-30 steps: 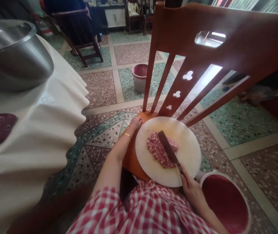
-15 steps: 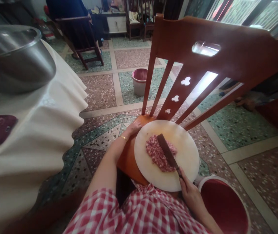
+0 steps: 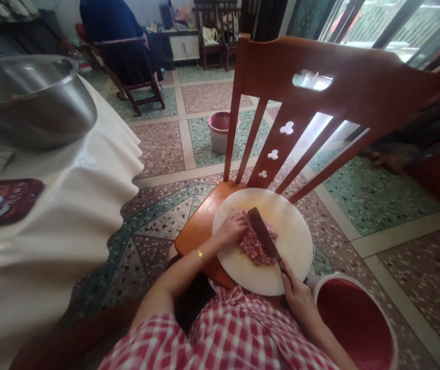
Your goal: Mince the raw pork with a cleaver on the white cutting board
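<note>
My right hand [image 3: 297, 293] is closed around the handle of a cleaver [image 3: 263, 234]. The dark blade lies across a flattened heap of minced meat [image 3: 254, 249] on a round white chopping board [image 3: 291, 262]. My left hand [image 3: 231, 229], with a gold bangle at the wrist, reaches over the board. Its fingers are stretched out onto the left edge of the meat, close to the blade, and the fingertips are partly hard to make out. Beneath the board is the seat of a wooden chair [image 3: 197, 221].
A red-lined bucket [image 3: 354, 324] stands right of the board. On the left, a cloth-covered table [image 3: 69, 200] carries a steel bowl [image 3: 38, 113] and a dark red board [image 3: 23, 200] with a plastic bag. A small bin [image 3: 219, 136] stands behind; farther back a person [image 3: 112, 31] sits.
My left hand has moved from the chair seat, left of the board, rightward onto the meat. The cleaver stays in my right hand across the meat. The view has shifted slightly.
</note>
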A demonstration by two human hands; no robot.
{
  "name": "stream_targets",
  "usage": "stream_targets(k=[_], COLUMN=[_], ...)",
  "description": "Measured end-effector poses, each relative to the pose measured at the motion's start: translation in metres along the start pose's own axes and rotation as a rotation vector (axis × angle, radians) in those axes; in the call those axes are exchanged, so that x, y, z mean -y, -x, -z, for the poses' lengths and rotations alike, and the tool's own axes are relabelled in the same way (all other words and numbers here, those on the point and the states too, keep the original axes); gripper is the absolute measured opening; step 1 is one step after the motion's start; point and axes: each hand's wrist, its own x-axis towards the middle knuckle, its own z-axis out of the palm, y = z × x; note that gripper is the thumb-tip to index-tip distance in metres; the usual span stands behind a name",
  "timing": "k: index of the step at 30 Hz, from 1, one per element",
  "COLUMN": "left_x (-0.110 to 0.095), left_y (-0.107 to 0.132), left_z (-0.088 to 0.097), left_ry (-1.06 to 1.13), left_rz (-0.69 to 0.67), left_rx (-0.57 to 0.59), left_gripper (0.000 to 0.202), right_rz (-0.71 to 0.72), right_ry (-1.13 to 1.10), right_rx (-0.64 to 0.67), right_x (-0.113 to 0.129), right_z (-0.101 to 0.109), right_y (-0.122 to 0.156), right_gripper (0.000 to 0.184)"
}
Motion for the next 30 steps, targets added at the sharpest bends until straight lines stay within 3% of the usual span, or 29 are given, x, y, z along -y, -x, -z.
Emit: stream_targets(k=[3,6,9,12,17,24,27,30], left_x=[0.034,0.092,0.139,0.160,0.163,0.166,0.163,0.156], left_y=[0.000,0.002,0.009,0.015,0.005,-0.003,-0.017,-0.038], left_z=[0.015,0.036,0.046,0.040,0.027,0.036,0.030,0.016], left_ry=[-0.009,-0.041,-0.070,-0.065,-0.109,-0.072,-0.032,-0.010], left_rz=[0.197,0.598,0.862,0.977,0.939,0.950,0.839,0.647], left_rx=[-0.149,-0.366,-0.326,-0.269,-0.201,-0.230,-0.229,-0.100], left_gripper=[0.025,0.023,0.020,0.021,0.019,0.019,0.020,0.016], right_rz=[-0.012,-0.023,-0.052,-0.063,-0.060,-0.061,-0.058,-0.072], right_ry=[-0.001,-0.007,-0.007,-0.013,-0.027,-0.044,-0.040,-0.029], right_rx=[0.004,0.001,0.026,0.043,0.019,0.036,0.026,0.032], right_x=[0.001,0.001,0.000,0.000,-0.001,-0.003,-0.005,-0.006], right_z=[0.000,0.000,0.000,0.000,0.000,-0.002,-0.003,-0.004], right_y=[0.000,0.000,0.001,0.001,0.000,-0.001,-0.001,-0.001], right_gripper=[0.050,0.049,0.049,0.050,0.050,0.051,0.050,0.050])
